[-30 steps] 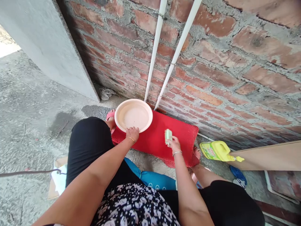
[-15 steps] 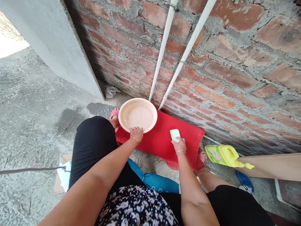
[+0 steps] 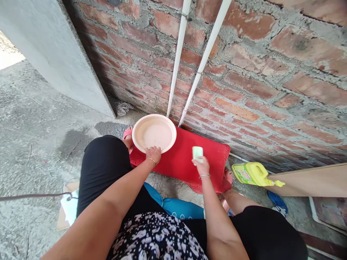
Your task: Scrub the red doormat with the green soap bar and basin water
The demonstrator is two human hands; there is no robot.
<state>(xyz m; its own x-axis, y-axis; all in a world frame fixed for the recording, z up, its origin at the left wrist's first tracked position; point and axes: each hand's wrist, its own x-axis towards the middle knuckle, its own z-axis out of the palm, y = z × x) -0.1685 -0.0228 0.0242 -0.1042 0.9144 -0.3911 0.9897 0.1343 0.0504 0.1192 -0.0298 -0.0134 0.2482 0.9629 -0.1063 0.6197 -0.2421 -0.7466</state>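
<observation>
A pale pink basin holding cloudy water rests at the left end of a red mat. My left hand grips the basin's near rim, with its fingers curled over the edge. Over the right half of the mat, my right hand is closed around a pale green scrub brush. The brush looks tipped on its side, with brownish bristles showing along its left edge. It is slightly blurred, and whether it touches the mat I cannot tell.
A yellow detergent jug lies on its side at the right, beside a cardboard sheet. Two white pipes run up the brick wall behind the mat. A blue shoe sits near the cardboard.
The scrub brush has tipped from lying flat to standing more on its side in my right hand. My left hand stays on the basin. The whole view has shifted slightly.
</observation>
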